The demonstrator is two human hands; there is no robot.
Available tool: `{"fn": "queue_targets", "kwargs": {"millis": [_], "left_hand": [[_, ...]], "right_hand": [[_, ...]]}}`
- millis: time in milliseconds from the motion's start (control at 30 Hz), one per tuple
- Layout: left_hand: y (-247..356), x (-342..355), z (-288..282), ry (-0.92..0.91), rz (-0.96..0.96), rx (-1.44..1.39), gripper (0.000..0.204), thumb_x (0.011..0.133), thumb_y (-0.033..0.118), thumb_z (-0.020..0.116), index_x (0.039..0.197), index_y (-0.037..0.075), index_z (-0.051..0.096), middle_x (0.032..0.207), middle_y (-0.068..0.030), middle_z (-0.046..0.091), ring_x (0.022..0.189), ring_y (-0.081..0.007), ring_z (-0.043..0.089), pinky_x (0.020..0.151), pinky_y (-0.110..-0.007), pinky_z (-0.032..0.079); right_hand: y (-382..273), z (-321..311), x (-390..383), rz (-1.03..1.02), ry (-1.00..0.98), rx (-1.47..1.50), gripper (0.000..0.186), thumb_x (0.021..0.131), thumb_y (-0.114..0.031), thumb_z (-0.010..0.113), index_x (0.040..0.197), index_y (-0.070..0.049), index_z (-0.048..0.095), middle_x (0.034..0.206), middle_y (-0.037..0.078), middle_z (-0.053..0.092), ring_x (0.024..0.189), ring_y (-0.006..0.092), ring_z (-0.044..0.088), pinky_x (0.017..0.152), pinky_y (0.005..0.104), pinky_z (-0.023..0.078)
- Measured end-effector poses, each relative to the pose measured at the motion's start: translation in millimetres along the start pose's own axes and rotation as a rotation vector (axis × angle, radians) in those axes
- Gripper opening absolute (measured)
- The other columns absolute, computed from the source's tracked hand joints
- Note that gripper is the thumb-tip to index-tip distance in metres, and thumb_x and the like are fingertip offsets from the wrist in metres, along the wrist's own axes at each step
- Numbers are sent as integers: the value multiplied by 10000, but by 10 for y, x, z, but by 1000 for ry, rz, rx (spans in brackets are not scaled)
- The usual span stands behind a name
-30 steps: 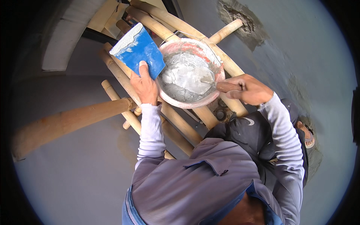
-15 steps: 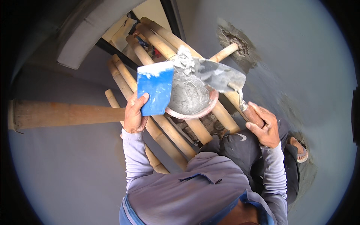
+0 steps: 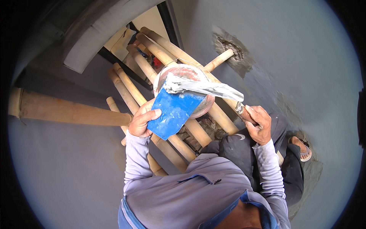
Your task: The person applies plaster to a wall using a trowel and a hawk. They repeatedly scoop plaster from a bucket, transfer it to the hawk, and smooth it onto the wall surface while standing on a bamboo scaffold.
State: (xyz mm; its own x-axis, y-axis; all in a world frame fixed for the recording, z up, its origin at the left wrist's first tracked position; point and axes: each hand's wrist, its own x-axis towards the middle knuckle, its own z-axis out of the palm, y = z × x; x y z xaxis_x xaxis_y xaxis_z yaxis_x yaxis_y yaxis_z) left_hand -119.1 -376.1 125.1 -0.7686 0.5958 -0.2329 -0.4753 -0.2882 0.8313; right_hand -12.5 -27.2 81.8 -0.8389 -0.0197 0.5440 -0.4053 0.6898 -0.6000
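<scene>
My left hand [image 3: 142, 121] grips a blue flat plastic spreader [image 3: 171, 110], thumb on its face. My right hand [image 3: 259, 123] is closed round the wooden handle of a trowel [image 3: 219, 91], whose paste-smeared blade lies across the spreader's upper edge, with a lump of grey-white paste [image 3: 173, 82] where they meet. Behind both tools, a pale, red-stained bucket [image 3: 182, 69] with a wire handle sits on the bamboo poles, largely hidden by the tools.
A platform of bamboo poles [image 3: 160, 149] spans below me, with a thick pole [image 3: 68, 110] at left. My bent leg and sandalled foot [image 3: 301, 149] are at right, beside a grey wall [image 3: 312, 68] with a rough patched hole [image 3: 238, 55] where a short pole ends. An opening is at the back.
The trowel has come up out of the bucket with paste, then moved down onto the spreader's top edge. The spreader has shifted from upper left to in front of the bucket.
</scene>
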Motion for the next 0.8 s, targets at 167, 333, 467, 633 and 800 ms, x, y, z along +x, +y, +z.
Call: {"fn": "queue_targets", "kwargs": {"millis": [167, 333, 467, 633, 800], "left_hand": [[2, -40, -4, 3, 44, 56, 633, 754, 184, 626, 1286, -72, 399, 1128, -140, 582, 966, -182, 604, 853, -273, 472], [-18, -45, -63, 11, 62, 63, 616, 749, 183, 630, 1269, -71, 418, 1114, -134, 589, 967, -173, 600, 856, -273, 469], [-30, -23, -74, 22, 78, 64, 603, 751, 180, 629, 1258, -75, 425, 1104, -130, 594, 952, -168, 604, 847, -267, 473], [-52, -5, -117, 46, 86, 73, 603, 760, 174, 620, 1267, -82, 413, 1101, -136, 594, 934, -164, 611, 814, -254, 488], [-83, -4, -147, 60, 82, 65, 608, 765, 175, 615, 1275, -82, 405, 1098, -136, 595, 928, -160, 613, 800, -248, 493]], "right_hand": [[26, 105, -56, 6, 44, -30, 481, 589, 38, 631, 1060, -58, 627, 860, 124, 611, 719, 294, 591, 636, 351, 473], [33, 111, -48, -30, 51, -71, 493, 583, 45, 628, 1064, -61, 625, 876, 129, 610, 731, 297, 591, 640, 356, 474], [62, 130, -64, -21, 48, -65, 503, 579, 50, 627, 1070, -59, 624, 879, 133, 609, 735, 297, 590, 646, 356, 476], [80, 180, -90, -1, 31, -69, 510, 583, 55, 621, 1081, -53, 621, 876, 137, 608, 741, 298, 591, 654, 357, 479], [120, 223, -121, 2, -18, -70, 509, 621, 71, 590, 1119, -31, 592, 899, 162, 615, 766, 306, 602, 687, 345, 479]]}}
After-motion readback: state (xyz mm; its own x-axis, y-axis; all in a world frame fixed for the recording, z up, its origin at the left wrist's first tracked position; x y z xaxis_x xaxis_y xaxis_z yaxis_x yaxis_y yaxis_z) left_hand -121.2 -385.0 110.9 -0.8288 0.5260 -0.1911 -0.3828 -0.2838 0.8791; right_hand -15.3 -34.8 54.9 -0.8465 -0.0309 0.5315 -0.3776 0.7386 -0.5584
